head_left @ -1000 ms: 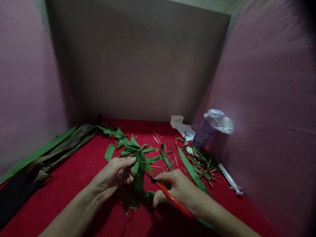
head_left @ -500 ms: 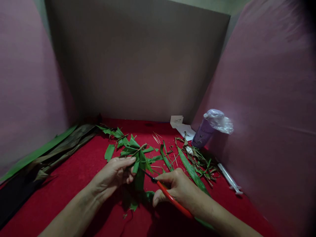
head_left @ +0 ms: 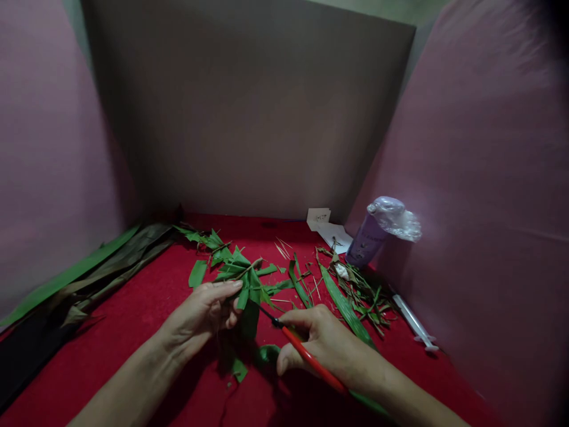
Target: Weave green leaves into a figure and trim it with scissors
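Note:
My left hand (head_left: 216,305) is closed, pinching a folded green leaf (head_left: 242,295) between thumb and fingers. The leaf joins a small bundle on a brown twig (head_left: 251,268). My right hand (head_left: 315,341) grips red-handled scissors (head_left: 306,354). Their thin dark blades point left and reach the leaf strip just right of my left fingertips. Below the blades, a broad dark green piece of leaf (head_left: 249,321) hangs; whether it is still attached I cannot tell. A leaf scrap (head_left: 239,369) shows lower down, and a curled green leaf (head_left: 269,354) is near my right thumb.
Leaf scraps and toothpicks (head_left: 281,249) lie on the red cloth (head_left: 146,296). To the right are a twig pile (head_left: 368,296), a syringe (head_left: 415,323) and a purple container (head_left: 367,240) with clear plastic on top. Long leaves (head_left: 89,267) lie left. Panels enclose three sides.
The leaf piece under the blades has shifted slightly down and left, and the scissors' tips have moved slightly left. Both hands stay nearly in place.

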### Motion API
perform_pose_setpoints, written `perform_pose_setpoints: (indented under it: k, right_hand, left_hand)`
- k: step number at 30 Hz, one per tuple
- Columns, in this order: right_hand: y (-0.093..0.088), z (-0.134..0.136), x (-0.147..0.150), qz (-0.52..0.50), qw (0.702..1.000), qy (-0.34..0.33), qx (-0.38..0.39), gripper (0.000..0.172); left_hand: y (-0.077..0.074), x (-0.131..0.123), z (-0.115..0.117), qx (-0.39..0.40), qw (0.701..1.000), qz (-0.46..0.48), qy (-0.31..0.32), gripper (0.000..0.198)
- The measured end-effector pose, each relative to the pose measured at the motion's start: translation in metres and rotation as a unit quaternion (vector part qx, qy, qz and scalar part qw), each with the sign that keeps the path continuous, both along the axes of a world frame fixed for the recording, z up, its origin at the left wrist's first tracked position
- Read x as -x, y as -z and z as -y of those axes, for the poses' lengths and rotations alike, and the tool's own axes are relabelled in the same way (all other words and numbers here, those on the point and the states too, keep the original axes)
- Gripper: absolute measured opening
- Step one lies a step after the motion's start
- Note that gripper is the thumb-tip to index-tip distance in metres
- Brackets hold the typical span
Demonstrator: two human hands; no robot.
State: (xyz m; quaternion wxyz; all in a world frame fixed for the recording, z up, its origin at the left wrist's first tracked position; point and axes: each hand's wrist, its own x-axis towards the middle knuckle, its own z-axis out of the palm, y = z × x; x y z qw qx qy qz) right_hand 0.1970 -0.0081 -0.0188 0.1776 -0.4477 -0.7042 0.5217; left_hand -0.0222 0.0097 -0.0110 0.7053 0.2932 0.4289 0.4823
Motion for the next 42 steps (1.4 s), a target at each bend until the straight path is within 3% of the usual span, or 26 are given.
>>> perform_pose_setpoints:
  k: [11, 17, 25, 32, 37, 42]
  right_hand:
    - [-0.006, -0.002, -0.006, 0.038, 0.998, -0.023, -0.054, 0.015]
    - [-0.008, -0.001, -0.006, 0.030, 0.997, -0.030, -0.057, 0.023]
    - [-0.008, 0.000, -0.003, 0.020, 0.999, -0.013, -0.029, 0.019]
    - [0.000, 0.000, -0.001, -0.019, 1.000, 0.004, 0.016, 0.019]
    - [-0.005, 0.001, 0.000, -0.073, 0.996, -0.019, 0.056, 0.020]
    - [-0.009, 0.001, 0.001, -0.074, 0.996, -0.017, 0.045, 0.018]
  left_hand:
    - [-0.003, 0.001, -0.002, 0.001, 1.000, 0.003, 0.005, 0.013]
    - [-0.003, 0.004, -0.001, -0.003, 1.000, -0.010, 0.008, 0.011]
    - [-0.002, 0.002, 0.001, 0.006, 1.000, -0.006, 0.028, 0.010]
    - [0.001, 0.002, 0.001, -0.034, 0.995, -0.062, 0.063, 0.019]
    - [0.003, 0.000, 0.001, -0.044, 0.993, -0.082, 0.075, 0.023]
    - [0.003, -0.001, 0.000, -0.053, 0.992, -0.088, 0.075, 0.025]
